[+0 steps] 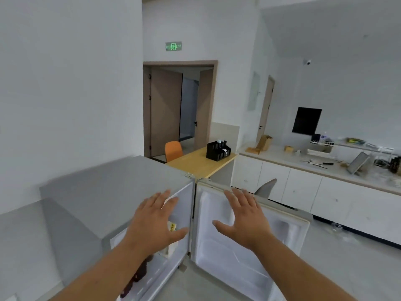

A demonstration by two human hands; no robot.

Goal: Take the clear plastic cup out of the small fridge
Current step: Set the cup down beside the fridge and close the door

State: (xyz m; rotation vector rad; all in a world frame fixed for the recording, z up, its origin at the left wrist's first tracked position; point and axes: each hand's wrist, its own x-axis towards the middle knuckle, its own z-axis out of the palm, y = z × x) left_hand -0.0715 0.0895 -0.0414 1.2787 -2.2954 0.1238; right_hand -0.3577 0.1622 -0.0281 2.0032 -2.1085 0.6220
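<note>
The small fridge point(121, 192) stands in the foreground, its grey top bare and its door point(249, 246) swung wide open to the right of the cabinet, white inner lining facing up toward the person. Both bare arms reach out over it. The left hand point(156, 222) hovers in front of the fridge's open compartment, fingers spread and palm down, gripping nothing. The right hand point(245, 218) hovers over the inside of the door near its top edge, also flat with fingers splayed apart, empty; whether it touches the lining I cannot tell.

Inside the fridge, behind and below the left hand, a pale carton with a yellow label point(172, 230) shows, and lower down, under the left forearm, some dark reddish items point(134, 279) sit on a shelf. The clear plastic cup cannot be made out; the left arm hides much of the interior.

Beyond the fridge stands a wooden table point(195, 161) carrying a black organiser point(218, 150), with an orange chair point(173, 150) just behind it. To the fridge's right runs a white counter point(282, 157) cluttered with small things.
</note>
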